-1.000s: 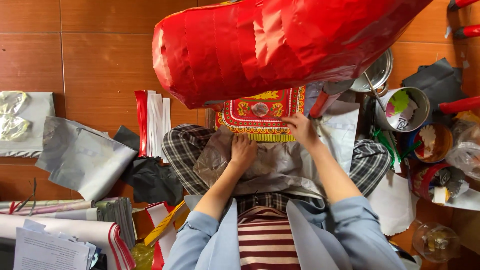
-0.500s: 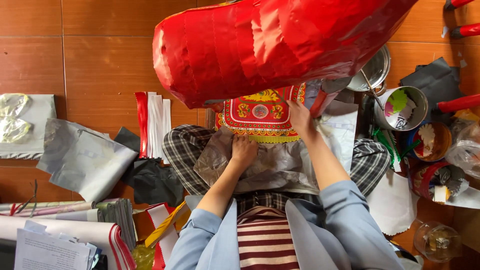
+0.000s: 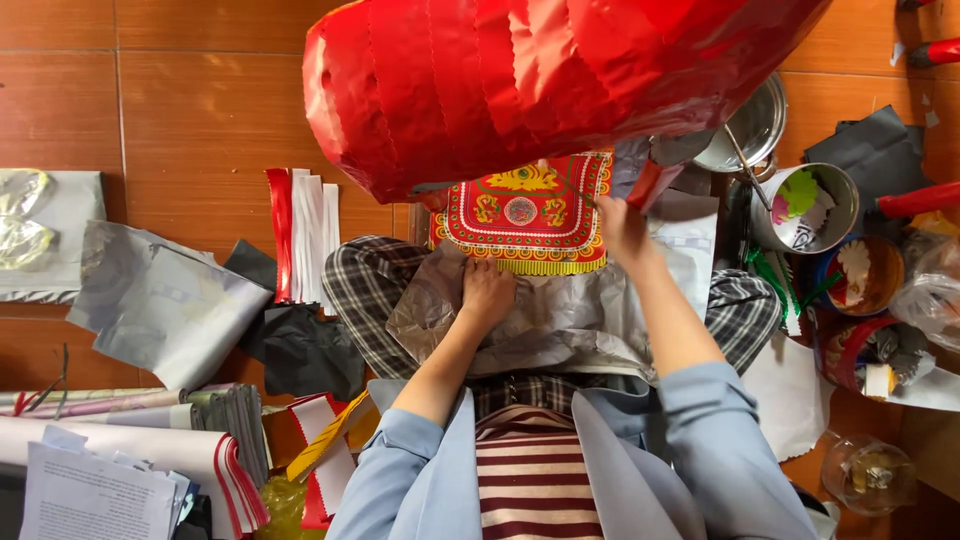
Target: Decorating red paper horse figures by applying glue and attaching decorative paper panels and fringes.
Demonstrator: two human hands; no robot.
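A big red paper lantern (image 3: 520, 85) fills the top of the head view, above my crossed legs. Below it lies a red and gold patterned paper panel with a yellow fringe (image 3: 522, 213). My right hand (image 3: 620, 222) reaches to the panel's right edge under the lantern and pinches something small there; what it is I cannot tell. My left hand (image 3: 487, 293) rests fisted on a crumpled sheet of grey paper (image 3: 560, 320) spread over my lap.
Red and white paper strips (image 3: 300, 232) lie on the wooden floor at left, with grey sheets (image 3: 165, 300) and rolled papers (image 3: 110, 450). At right stand a metal pot (image 3: 755, 128), several paper-filled tins (image 3: 808, 208) and a glass jar (image 3: 866, 474).
My right hand has moved up and to the right, from the panel's lower edge to its right side under the lantern. The left hand stays on the grey paper.
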